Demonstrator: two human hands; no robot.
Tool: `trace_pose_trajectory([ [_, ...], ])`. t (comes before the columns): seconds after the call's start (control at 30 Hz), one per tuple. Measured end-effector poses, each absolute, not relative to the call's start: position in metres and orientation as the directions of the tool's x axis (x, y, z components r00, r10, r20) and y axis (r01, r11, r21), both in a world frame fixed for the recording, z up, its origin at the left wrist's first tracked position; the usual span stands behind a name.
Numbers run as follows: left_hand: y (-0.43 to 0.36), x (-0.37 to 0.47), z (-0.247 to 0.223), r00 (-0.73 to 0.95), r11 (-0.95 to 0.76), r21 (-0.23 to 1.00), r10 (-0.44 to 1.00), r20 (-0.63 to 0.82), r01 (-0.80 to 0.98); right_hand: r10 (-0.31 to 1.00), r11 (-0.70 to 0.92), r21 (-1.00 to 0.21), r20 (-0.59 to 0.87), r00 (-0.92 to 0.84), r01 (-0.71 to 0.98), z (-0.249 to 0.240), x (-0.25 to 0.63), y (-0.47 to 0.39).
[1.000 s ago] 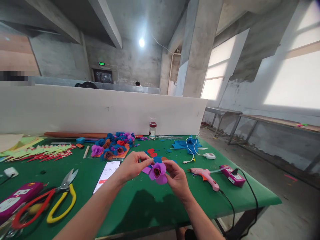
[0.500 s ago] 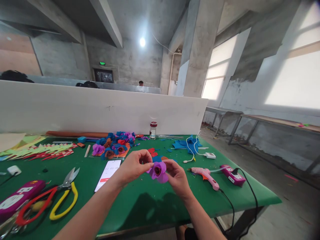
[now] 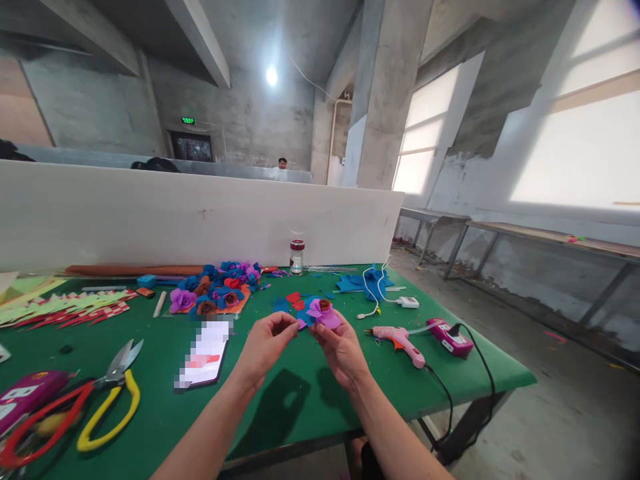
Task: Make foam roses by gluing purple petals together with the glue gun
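Above the green table (image 3: 280, 413), my right hand (image 3: 343, 350) holds a purple paper flower (image 3: 324, 313) with a brown centre, its fingers closed around the base. Just left of the flower, my left hand (image 3: 270, 340) pinches a small purple petal (image 3: 301, 324), apart from the bloom. Blue and red paper pieces (image 3: 296, 299) lie behind the hands. To the right rests a pink glue gun (image 3: 400, 341), its nozzle pointing left.
Paper flowers (image 3: 205, 307) are heaped at back left, near a phone (image 3: 207, 353). Open scissors (image 3: 113, 393) lie at front left. A red-lidded jar (image 3: 297, 257) stands by the white partition (image 3: 240, 217). A cabled purple box (image 3: 451, 338) sits right.
My left hand has moved away from the flower with a purple petal. The flower has tilted upward in my right hand. The view has shifted to the right.
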State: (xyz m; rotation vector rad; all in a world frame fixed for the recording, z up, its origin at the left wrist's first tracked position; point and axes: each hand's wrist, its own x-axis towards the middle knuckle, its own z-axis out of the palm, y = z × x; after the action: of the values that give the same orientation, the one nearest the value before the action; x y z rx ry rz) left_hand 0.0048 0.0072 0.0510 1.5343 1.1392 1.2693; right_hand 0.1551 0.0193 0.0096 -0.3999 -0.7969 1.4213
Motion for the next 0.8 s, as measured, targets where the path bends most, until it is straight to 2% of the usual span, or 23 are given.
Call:
trace_pose_trajectory([
  [0.2,0.018,0.023,0.034,0.024,-0.201,0.98,0.979,0.201,0.01,0.996,0.028,-0.594,0.088,-0.03,-0.804,-0.001,0.155,0.029],
  [0.43,0.031,0.029,0.03,0.047,-0.073,0.97,0.995,0.086,-0.232,0.996,-0.029,-0.589,0.054,-0.075,-0.807,0.0,0.156,0.027],
  [0.57,0.033,0.028,0.03,0.072,-0.014,0.971,0.997,0.032,-0.239,0.992,-0.061,-0.615,0.046,-0.113,-0.786,0.0,0.158,0.027],
  [0.8,0.035,0.031,0.029,0.021,-0.091,0.972,0.995,0.098,-0.219,0.991,-0.087,-0.623,0.025,-0.131,-0.777,-0.001,0.161,0.027],
])
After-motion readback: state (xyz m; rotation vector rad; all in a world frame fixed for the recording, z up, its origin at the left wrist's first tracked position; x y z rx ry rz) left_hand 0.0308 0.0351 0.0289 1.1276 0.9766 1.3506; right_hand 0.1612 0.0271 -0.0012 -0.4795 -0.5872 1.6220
